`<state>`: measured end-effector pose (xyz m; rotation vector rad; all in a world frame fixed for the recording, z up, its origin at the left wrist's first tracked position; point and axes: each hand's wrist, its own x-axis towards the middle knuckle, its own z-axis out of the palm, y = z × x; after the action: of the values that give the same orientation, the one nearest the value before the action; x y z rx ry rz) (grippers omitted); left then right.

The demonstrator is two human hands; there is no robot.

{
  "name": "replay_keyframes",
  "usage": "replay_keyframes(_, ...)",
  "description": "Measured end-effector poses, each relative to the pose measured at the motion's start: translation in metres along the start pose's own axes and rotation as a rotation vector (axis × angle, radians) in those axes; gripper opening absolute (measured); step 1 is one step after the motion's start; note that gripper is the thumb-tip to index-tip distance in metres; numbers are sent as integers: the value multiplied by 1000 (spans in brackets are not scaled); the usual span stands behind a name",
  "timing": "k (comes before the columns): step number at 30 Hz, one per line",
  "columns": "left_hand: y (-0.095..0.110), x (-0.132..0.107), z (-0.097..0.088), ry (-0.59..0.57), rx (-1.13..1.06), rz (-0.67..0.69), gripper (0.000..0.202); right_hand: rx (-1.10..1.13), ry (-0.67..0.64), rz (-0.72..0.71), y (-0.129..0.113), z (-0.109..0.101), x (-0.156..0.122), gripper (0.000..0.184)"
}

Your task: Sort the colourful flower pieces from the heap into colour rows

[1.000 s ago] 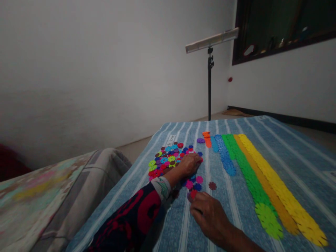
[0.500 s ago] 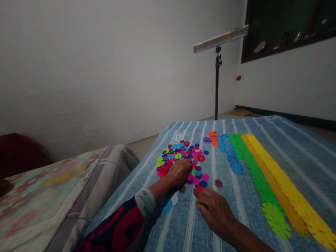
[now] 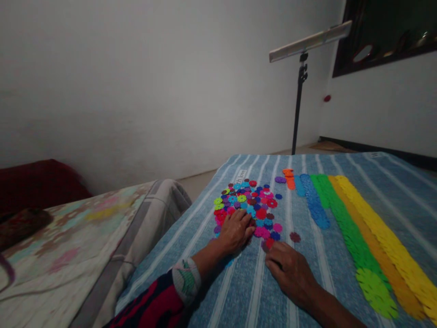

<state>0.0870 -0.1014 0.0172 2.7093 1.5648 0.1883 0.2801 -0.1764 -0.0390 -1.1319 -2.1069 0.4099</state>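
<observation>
A pile of small notched plastic discs (image 3: 241, 198) in mixed colours lies on a blue striped cloth (image 3: 205, 291). My left hand (image 3: 236, 231) rests on the near part of this pile, back upward, its fingers somewhat apart over the discs. Just to its right, my right hand (image 3: 288, 269) is closed near the cloth, with its fingers curled under. At its fingertips shows a red disc (image 3: 269, 243); whether the hand holds anything is hidden. A lone brown disc (image 3: 295, 237) lies a little beyond that hand.
Discs sorted by colour overlap in long rows on the right: yellow (image 3: 378, 228), amber (image 3: 370, 241), green (image 3: 350, 232) and blue (image 3: 316, 205). Short orange (image 3: 289, 177) and purple (image 3: 280, 180) groups lie further back. A lamp stand (image 3: 298, 105) rises behind; a second covered surface (image 3: 112, 237) is left.
The view has turned left, shifting everything rightward. My left hand has drawn slightly nearer over the pile and its fingers are more spread. My right hand stays closed beside the red disc.
</observation>
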Motion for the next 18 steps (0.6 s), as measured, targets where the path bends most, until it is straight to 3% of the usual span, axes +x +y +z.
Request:
replay_keyframes(13, 4, -32, 9, 70, -73, 178, 35, -12, -21, 3, 0, -2, -2, 23)
replay_keyframes(16, -1, -41, 10, 120, -101, 129, 41, -6, -29, 3, 0, -2, -2, 23)
replay_keyframes(18, -8, -50, 12, 158, -93, 26, 47, -5, -29, 2, 0, -2, -2, 23)
